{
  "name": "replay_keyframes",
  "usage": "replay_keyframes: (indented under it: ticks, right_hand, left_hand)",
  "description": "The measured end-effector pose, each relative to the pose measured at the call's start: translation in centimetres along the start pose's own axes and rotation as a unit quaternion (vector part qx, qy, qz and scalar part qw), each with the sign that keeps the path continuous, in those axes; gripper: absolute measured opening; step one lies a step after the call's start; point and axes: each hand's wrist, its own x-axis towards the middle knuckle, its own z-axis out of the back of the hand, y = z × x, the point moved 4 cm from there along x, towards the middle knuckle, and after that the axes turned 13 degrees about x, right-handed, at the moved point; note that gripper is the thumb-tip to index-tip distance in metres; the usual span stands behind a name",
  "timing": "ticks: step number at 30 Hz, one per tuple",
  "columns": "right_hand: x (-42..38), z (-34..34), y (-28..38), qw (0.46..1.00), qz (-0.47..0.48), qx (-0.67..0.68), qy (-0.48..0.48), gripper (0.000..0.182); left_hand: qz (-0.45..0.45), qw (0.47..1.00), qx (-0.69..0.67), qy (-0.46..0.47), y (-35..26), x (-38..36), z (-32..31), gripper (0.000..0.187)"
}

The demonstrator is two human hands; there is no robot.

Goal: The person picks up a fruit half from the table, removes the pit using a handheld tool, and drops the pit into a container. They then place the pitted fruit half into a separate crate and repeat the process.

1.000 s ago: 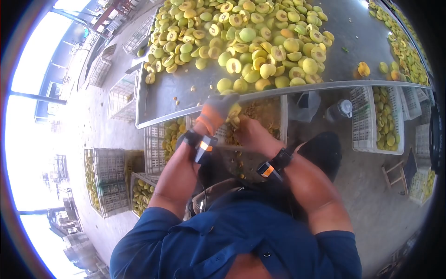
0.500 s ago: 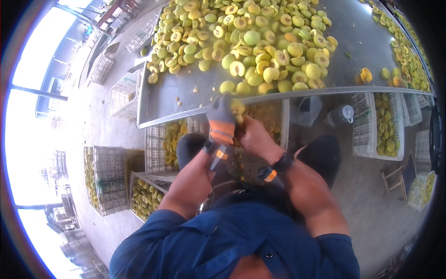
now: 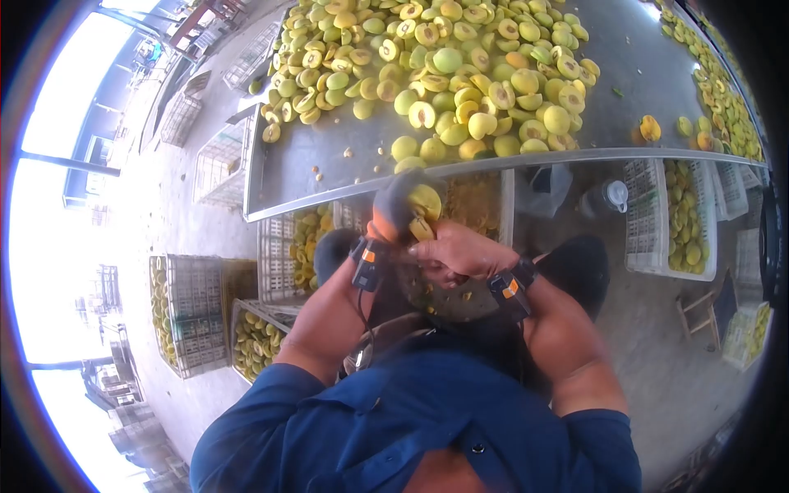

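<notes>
My left hand, in a grey glove with an orange cuff, is closed around a yellow-green peach just below the table's front edge. My bare right hand is closed right beside the fruit, its fingers curled toward me. A yellow piece shows between the two hands, against the right fingertips. I cannot tell what the right hand grips. Beyond the hands, a heap of peach halves, many with pits showing, covers much of the metal table.
The table's raised metal rim runs just beyond my hands. Under it stand a crate of peaches at left and another crate at right, near a clear jug. More crates are on the floor at left.
Both hands have drawn back slightly toward me. The left hand has turned, showing more of the peach, and the right hand has rolled over with its fingers curling inward.
</notes>
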Motion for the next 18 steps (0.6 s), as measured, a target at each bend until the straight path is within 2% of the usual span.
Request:
replay_keyframes:
  ticks: [1,4,7,10,12,13,14,15,16,18]
  right_hand:
    - [-0.1,-0.1,0.0,1.000,-0.004,0.013,0.009,0.009]
    - [-0.1,0.0,0.0,1.000,0.019,-0.013,0.001,0.014]
    - [-0.3,0.4,-0.8,0.998,-0.004,0.013,-0.057,0.015]
    - [1.5,3.8,-4.0,0.974,0.024,-0.163,-0.153,0.015]
    - [1.0,3.2,-3.5,0.972,0.035,-0.164,-0.163,0.017]
    - [0.9,3.1,-3.3,0.971,0.039,-0.165,-0.167,0.020]
    - [0.9,3.2,-3.0,0.963,0.073,-0.192,-0.175,0.021]
    - [0.9,3.3,-2.6,0.952,0.107,-0.220,-0.183,0.022]
    - [1.1,3.4,-2.2,0.945,0.125,-0.237,-0.189,0.023]
    - [1.4,3.6,-1.8,0.933,0.142,-0.262,-0.202,0.025]
  left_hand:
    - [0.051,0.996,-0.073,0.027,0.8,-0.4,-0.5,0.034]
    - [0.128,0.991,-0.028,-0.022,1.9,-1.2,0.4,0.033]
    - [0.048,0.986,0.155,-0.029,1.0,0.1,5.6,0.032]
    - [0.105,0.969,0.220,-0.032,7.0,-3.8,10.7,0.034]
    - [0.244,0.958,0.125,-0.080,11.7,-7.0,15.3,0.022]
    - [0.455,0.873,-0.066,-0.160,12.7,-8.1,17.1,0.016]
    - [0.473,0.872,0.032,-0.122,14.0,-9.1,18.9,0.021]
    - [0.458,0.859,0.218,-0.065,12.9,-8.3,19.7,0.024]
    - [0.426,0.813,0.396,-0.005,11.6,-7.3,20.1,0.028]
    - [0.299,0.884,0.356,-0.040,11.1,-4.9,18.2,0.030]
